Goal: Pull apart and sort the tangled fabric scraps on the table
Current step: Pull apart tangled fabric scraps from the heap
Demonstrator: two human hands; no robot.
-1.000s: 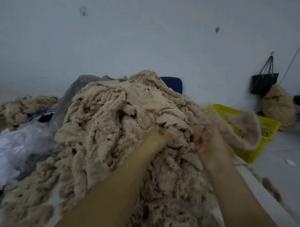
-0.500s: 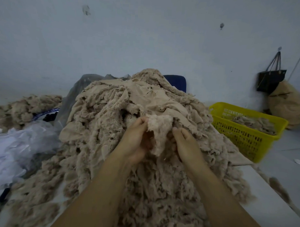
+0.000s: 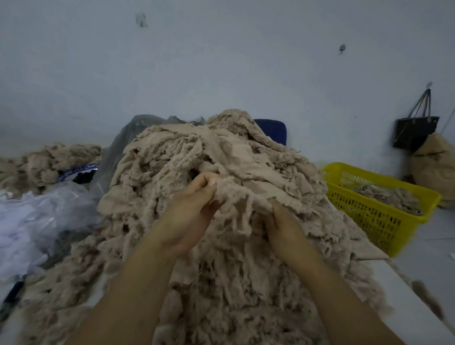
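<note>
Both forearms reach over the white table [image 3: 412, 315]; the left hand [image 3: 191, 212] pinches a frayed beige scrap [image 3: 236, 198] between curled fingers and thumb; the right hand [image 3: 284, 226] clamps the scrap's other edge with its thumb, its fingers hidden under the cloth; the scrap lies on the front of the big pile [image 3: 222, 151] covering the table; right of it a yellow basket [image 3: 379, 221] holds more scraps; plastic bags [image 3: 26, 217] lie left; behind, a black bag [image 3: 413, 132] hangs on the wall.

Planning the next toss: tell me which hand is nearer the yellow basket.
Right. The right hand grips the clump on the side toward the yellow basket; the left hand pinches it farther away.
</note>
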